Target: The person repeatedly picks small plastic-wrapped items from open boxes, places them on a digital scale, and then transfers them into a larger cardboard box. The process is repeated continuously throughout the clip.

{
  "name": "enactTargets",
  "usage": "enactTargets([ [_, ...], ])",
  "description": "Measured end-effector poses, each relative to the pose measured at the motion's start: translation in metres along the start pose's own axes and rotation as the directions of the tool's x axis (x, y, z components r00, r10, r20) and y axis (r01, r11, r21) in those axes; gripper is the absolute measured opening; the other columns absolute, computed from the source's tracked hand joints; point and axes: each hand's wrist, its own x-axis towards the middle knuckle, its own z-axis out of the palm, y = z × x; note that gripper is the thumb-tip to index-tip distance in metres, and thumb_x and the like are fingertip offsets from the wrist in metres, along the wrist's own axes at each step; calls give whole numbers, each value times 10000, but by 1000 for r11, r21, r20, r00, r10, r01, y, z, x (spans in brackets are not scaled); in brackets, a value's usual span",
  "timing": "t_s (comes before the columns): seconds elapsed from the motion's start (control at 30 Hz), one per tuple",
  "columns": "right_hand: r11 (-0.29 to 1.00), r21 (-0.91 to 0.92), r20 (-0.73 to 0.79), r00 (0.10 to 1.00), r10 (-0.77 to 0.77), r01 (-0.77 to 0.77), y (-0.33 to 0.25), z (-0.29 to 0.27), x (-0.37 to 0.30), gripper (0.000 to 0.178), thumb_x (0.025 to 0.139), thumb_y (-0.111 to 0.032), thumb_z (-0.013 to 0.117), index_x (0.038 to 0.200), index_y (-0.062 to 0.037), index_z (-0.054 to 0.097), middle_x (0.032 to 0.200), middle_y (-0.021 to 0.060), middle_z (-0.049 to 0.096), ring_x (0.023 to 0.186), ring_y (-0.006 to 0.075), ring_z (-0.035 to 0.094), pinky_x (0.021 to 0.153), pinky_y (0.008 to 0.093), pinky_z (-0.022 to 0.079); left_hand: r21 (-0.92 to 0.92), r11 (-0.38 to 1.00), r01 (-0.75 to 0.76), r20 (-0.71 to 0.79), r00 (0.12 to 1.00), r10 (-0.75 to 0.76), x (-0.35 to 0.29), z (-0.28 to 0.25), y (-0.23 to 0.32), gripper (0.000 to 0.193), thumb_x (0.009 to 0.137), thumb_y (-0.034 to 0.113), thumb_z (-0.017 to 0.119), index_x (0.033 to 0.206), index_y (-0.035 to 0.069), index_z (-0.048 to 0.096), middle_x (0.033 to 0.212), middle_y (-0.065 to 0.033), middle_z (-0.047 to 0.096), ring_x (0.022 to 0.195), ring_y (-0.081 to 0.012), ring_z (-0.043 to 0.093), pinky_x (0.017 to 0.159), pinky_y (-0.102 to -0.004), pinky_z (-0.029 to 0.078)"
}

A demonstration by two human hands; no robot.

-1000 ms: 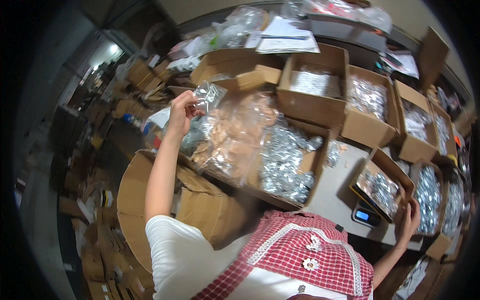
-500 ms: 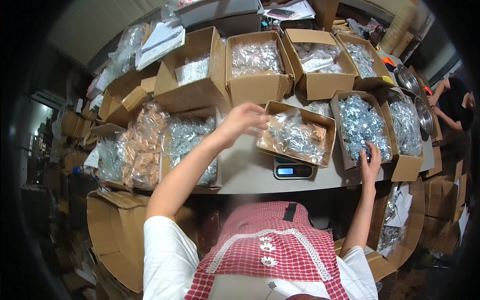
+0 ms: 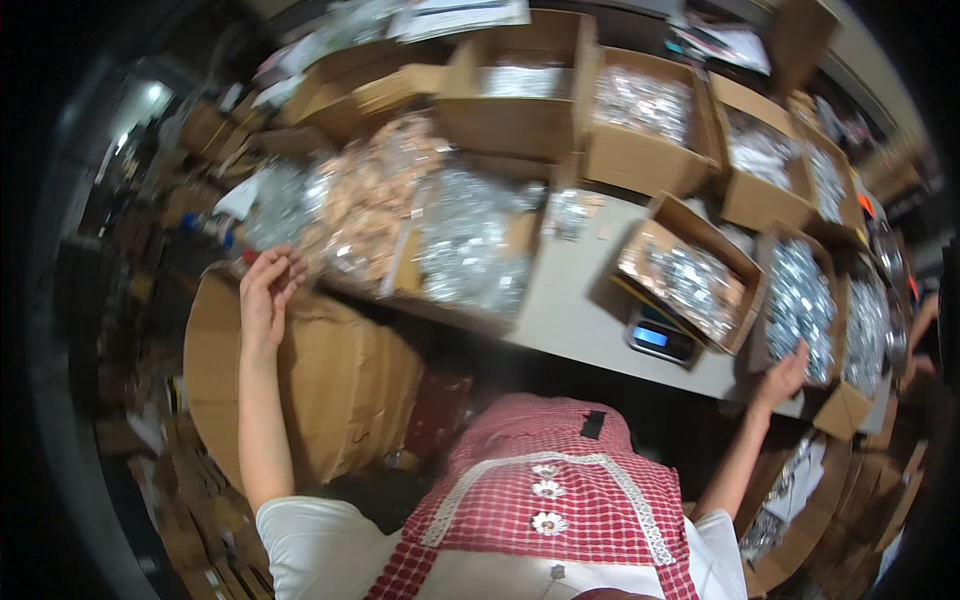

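My left hand (image 3: 268, 295) is raised at the left, fingers loosely bent and apart, with nothing visible in them. It is over the near side of a large open carton (image 3: 330, 385), close to the heap of clear bags with tan pieces (image 3: 375, 195). At the right, my right hand (image 3: 783, 378) reaches the near edge of a cardboard box of loose shiny metal parts (image 3: 797, 300). Its fingers are stretched toward the parts; their tips are blurred. Left of it, a shallow box of filled clear bags (image 3: 690, 285) sits tilted on a digital scale (image 3: 662, 338) with a lit display.
A carton of clear bags with silvery parts (image 3: 470, 245) stands left of the scale. On the grey table (image 3: 570, 300) lies a small clear packet (image 3: 572, 212). More cartons, one with shiny bags (image 3: 645, 105), line the back. Another person's arm (image 3: 922, 335) shows at the far right.
My left hand has swung left, away from the shallow box, to the large carton. The view has turned left, and the small packet now shows. My right hand stays by the metal parts.
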Motion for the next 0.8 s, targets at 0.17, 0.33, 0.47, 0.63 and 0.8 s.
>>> enactTargets([
  [0.17, 890, -451, 6, 997, -73, 68, 43, 16, -21, 406, 1039, -135, 460, 1414, 7, 519, 1376, 166, 603, 1235, 316, 577, 1043, 379, 436, -168, 984, -60, -110, 993, 42, 38, -172, -48, 259, 963, 84, 554, 1203, 3, 605, 1121, -136, 691, 973, -216, 691, 831, -319, 559],
  [0.33, 971, -219, 135, 982, 131, -100, 80, 6, -11, 425, 1040, -133, 476, 1420, 56, 485, 1439, 230, 527, 1283, 339, 548, 1124, 368, 394, 0, 944, 329, -229, 919, -320, 70, -294, -167, 259, 899, 97, 579, 1127, -3, 650, 973, -126, 724, 845, -225, 714, 702, -330, 570],
  [0.47, 901, -432, 353, 924, 145, 24, 66, -15, -3, 640, 976, -161, 572, 1499, 80, 291, 1356, 292, 550, 1180, 351, 599, 1003, 404, 487, 495, 602, 627, -242, 764, -598, 81, -346, -262, 216, 832, 155, 639, 952, -16, 694, 870, -133, 703, 707, -200, 678, 601, -344, 549],
  [0.63, 833, -552, 395, 891, 225, 34, 12, -19, -25, 720, 950, -178, 594, 1498, 84, 208, 1292, 292, 570, 1118, 358, 616, 963, 409, 501, 960, -269, 70, -248, 656, -712, 45, -355, -346, 367, 836, 211, 657, 1175, 83, 715, 1182, -171, 656, 1102, -290, 638, 863, -608, 480],
  [0.8, 801, -598, 404, 873, 273, 26, -17, -20, -41, 807, 923, -195, 617, 1498, 88, 126, 1229, 292, 591, 1056, 364, 634, 923, 414, 514, 919, -394, -5, -263, 737, -622, -2, -376, -357, 545, 947, 256, 591, 1469, 159, 467, 1403, -99, 526, 1367, -270, 417, 1012, -704, 368],
])
